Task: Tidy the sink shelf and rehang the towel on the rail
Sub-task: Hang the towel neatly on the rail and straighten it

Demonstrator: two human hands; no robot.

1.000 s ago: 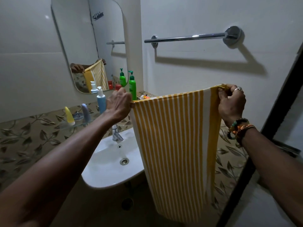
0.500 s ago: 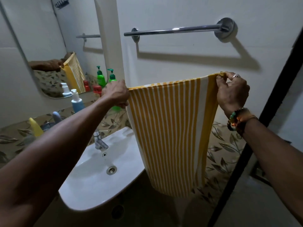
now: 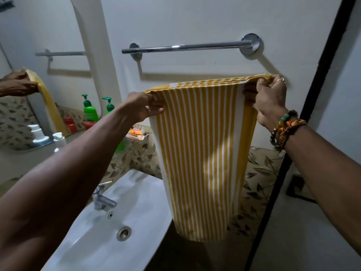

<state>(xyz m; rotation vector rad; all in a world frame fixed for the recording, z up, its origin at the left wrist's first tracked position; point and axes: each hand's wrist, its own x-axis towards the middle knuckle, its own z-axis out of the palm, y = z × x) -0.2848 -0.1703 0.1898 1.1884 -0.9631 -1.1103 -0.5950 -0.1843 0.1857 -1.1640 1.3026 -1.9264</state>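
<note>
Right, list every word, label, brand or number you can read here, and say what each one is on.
Nothing here can be read as text.
Green pump bottle: any label is too blurred to read.
Orange packet: print is too small and blurred to read.
White bottle: no writing shows.
Towel: stripes only, no writing.

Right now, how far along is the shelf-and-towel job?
Done, it seems: the green pump bottle and the white bottle stand upright, though the arm hides much there. In hand: the left hand and right hand grip the striped towel by its top corners, spread below the rail. Left: the rail is bare; the towel has yet to go over it.
</note>
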